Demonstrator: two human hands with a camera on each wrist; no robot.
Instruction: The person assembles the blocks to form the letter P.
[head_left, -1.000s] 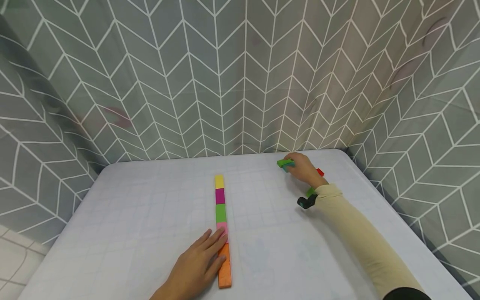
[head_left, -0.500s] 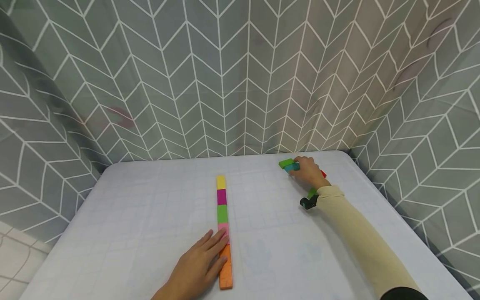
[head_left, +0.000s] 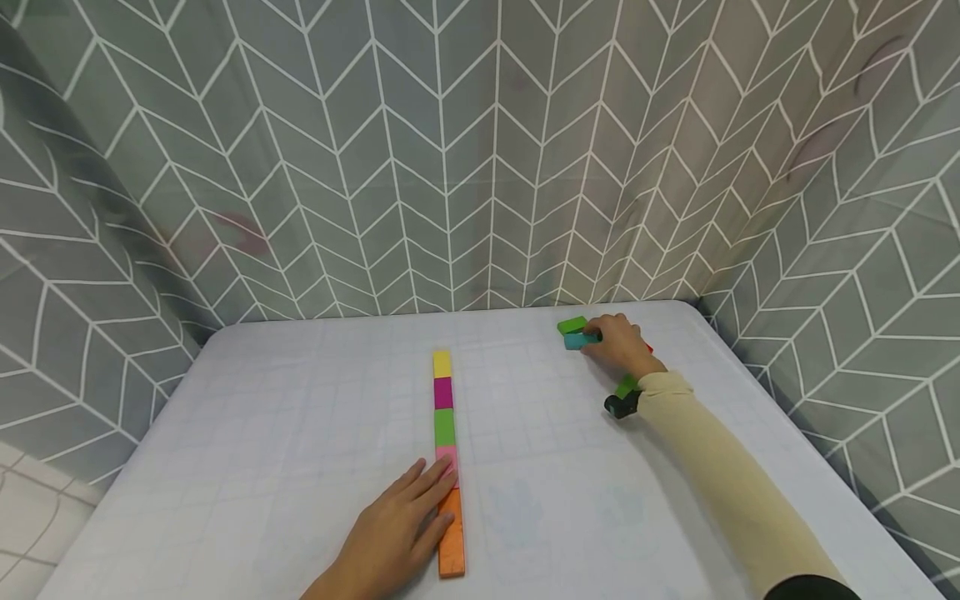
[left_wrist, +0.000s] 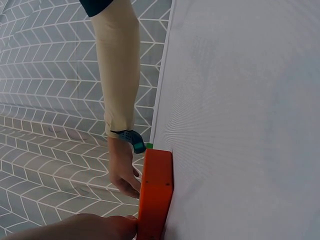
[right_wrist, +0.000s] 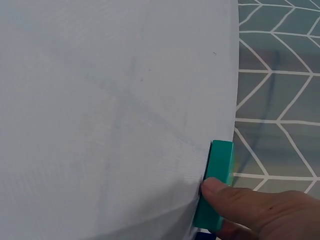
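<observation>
Near the far right corner of the white table (head_left: 262,433), a teal block (head_left: 577,341) is pinched by the right hand (head_left: 621,343), its long axis turned left-to-right. A block row (head_left: 444,427), pointing lengthwise away, is touched by the left hand (head_left: 393,525), fingers extended.

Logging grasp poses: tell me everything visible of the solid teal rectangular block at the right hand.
The teal rectangular block is a plain, straight-edged bar, smooth-looking, perhaps painted wood or plastic. The bare right hand pinches it, thumb across one side, hiding part of it. In the head view it lies roughly crosswise near the white-covered table's far edge, just nearer than a bright green block. Contact with either is unclear.
</observation>
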